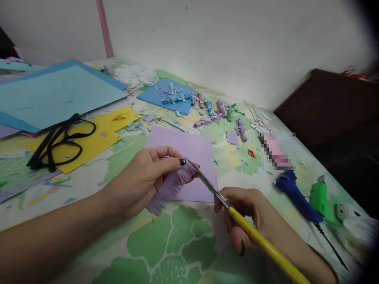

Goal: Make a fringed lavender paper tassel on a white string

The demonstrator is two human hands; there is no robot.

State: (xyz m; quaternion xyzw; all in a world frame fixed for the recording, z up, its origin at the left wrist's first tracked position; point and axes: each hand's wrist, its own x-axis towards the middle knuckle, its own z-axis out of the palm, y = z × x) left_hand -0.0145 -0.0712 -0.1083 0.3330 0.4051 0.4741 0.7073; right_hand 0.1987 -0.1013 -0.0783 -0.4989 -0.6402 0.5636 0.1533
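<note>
A lilac paper strip [168, 192], its edge cut into a fringe, is pinched between the thumb and fingers of my left hand [148, 173]. My right hand [251, 213] grips a pair of scissors [211, 185] with yellow handles and metal blades. The blade tips meet the strip's upper right end, close to my left thumb and fingertips. Below both hands lies a square sheet of lilac paper [189, 138], flat on the flowered tablecloth [154, 244].
Black glasses [66, 144] rest on yellow paper [89, 156] at left, near large blue sheets [59, 90]. Curled paper rolls [209, 119] and scraps lie at the back. On the right are a blue-handled tool [299, 197], a green cutter [319, 197] and a blurred pink item [275, 150].
</note>
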